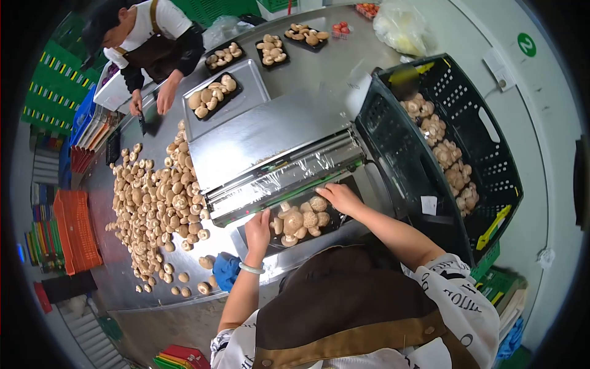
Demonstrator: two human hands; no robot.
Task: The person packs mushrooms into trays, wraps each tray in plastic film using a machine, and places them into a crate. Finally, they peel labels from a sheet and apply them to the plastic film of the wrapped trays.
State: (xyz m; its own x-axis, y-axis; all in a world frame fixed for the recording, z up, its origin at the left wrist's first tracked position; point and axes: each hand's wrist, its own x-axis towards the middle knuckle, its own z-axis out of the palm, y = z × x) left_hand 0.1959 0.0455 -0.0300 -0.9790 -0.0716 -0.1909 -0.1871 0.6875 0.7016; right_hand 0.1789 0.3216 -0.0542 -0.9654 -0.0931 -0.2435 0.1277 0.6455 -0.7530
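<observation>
A black tray of shiitake mushrooms [299, 219] lies in front of me at the near side of a film wrapping machine [246, 144]. Clear plastic film [289, 175] stretches across the machine's roller area, its near edge hard to make out. My left hand [257, 232], with a pale bangle at the wrist, is closed in a pinch at the tray's left, by the machine's front bar. On the right, my right hand [340, 198] pinches at the same bar, just above the tray's right corner. Both appear to grip the film's edge.
Loose mushrooms [153, 203] spread over the steel table at left, near a blue cloth [227, 271]. A dark crate [491, 141] with packed mushrooms stands at right. Filled trays [272, 50] sit at the back. Across the table, a co-worker [157, 46] holds a knife [142, 125].
</observation>
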